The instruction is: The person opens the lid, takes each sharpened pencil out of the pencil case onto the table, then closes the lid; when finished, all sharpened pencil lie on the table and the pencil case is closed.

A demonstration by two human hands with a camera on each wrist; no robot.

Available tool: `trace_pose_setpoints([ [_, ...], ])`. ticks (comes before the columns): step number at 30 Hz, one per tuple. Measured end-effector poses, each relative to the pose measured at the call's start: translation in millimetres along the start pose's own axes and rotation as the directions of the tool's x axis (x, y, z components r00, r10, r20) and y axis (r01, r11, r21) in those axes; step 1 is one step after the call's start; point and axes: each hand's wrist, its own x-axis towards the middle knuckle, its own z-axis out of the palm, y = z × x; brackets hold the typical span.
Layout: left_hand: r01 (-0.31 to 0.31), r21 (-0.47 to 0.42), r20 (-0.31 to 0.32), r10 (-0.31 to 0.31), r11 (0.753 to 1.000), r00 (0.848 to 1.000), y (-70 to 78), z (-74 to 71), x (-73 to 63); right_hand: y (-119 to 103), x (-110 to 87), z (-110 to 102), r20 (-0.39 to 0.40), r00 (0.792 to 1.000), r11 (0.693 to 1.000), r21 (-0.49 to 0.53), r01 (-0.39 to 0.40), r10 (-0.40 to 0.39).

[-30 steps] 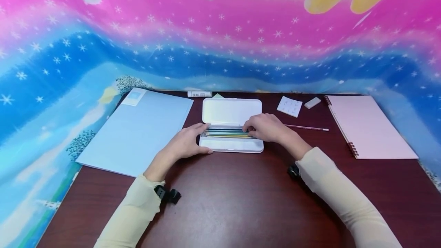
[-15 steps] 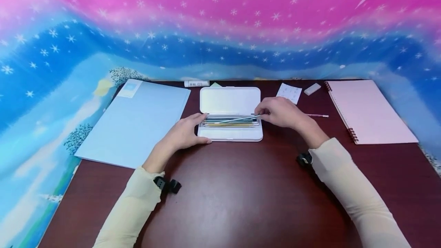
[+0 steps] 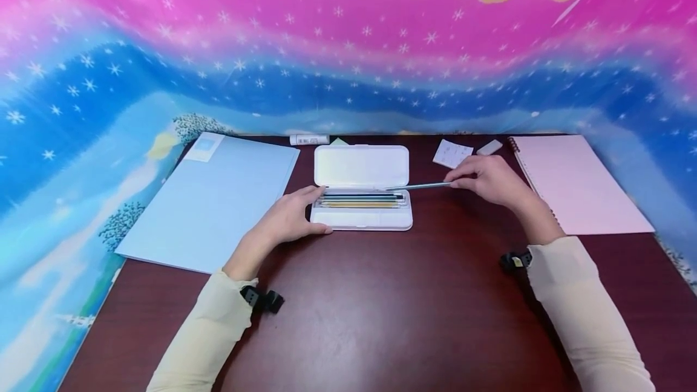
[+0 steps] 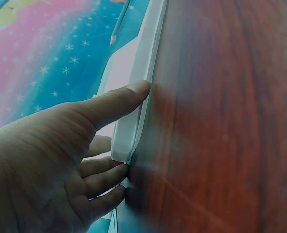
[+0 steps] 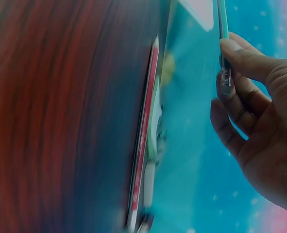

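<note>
A white pencil case (image 3: 376,220) lies with its lid folded back, several pencils (image 3: 362,204) in its tray. My left hand (image 3: 288,216) holds the case's left end, thumb along the front side and fingers round the far side, as the left wrist view also shows. To the right of the case, my right hand (image 3: 492,179) pinches a green pencil (image 3: 427,186) near its end, between thumb and fingers. The pencil is raised, its sharpened tip (image 4: 113,40) pointing left over the case. In the right wrist view its clear-capped end (image 5: 225,82) shows below the thumb.
A red pencil (image 5: 145,126) lies right of the case, hidden by my right hand in the head view. Behind are a sticky note (image 3: 452,153), an eraser (image 3: 489,147) and a glue stick (image 3: 309,139). A blue folder (image 3: 212,198) lies left, a pink spiral notebook (image 3: 585,186) right.
My right hand has drawn the green pencil up out of the case and moved right with it. My left hand stays at the case's left end.
</note>
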Motion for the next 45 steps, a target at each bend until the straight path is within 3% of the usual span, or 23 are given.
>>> trace_pose_setpoints([
  [5, -0.007, -0.002, 0.001, 0.007, 1.0, 1.0, -0.6, 2.5, -1.1, 15, -16.6, -10, 0.008, 0.995, 0.994, 0.041, -0.104, 0.103],
  [12, -0.004, 0.0, 0.001, 0.004, 1.0, 1.0, -1.1, 2.3, -1.6, 38, -36.0, -29, -0.003, 0.982, 0.982, 0.015, -0.19, 0.19],
  [17, -0.006, 0.007, -0.006, 0.006, 1.0, 1.0, -0.5, -0.7, -0.5, 55, -47.3, -39, 0.03, 0.948, 0.948, 0.035, -0.318, 0.317],
  [21, -0.007, 0.014, -0.006, 0.007, 1.0, 1.0, 0.0, -1.6, -0.3, 67, -54.6, -39, 0.066, 0.925, 0.926, 0.033, -0.377, 0.374],
  [32, 0.0, 0.002, -0.001, 0.0, 1.0, 1.0, 0.3, 0.1, -1.8, 77, -62.2, -32, 0.146, 0.886, 0.891, 0.052, -0.451, 0.44],
  [39, -0.01, 0.003, -0.006, 0.01, 1.0, 1.0, -0.5, -0.2, -1.7, 77, -59.3, -29, 0.147, 0.905, 0.912, 0.034, -0.409, 0.4],
  [45, -0.003, 0.005, 0.005, 0.003, 1.0, 1.0, 0.0, -0.2, -0.4, 78, -56.7, -26, 0.201, 0.89, 0.907, 0.019, -0.42, 0.408],
])
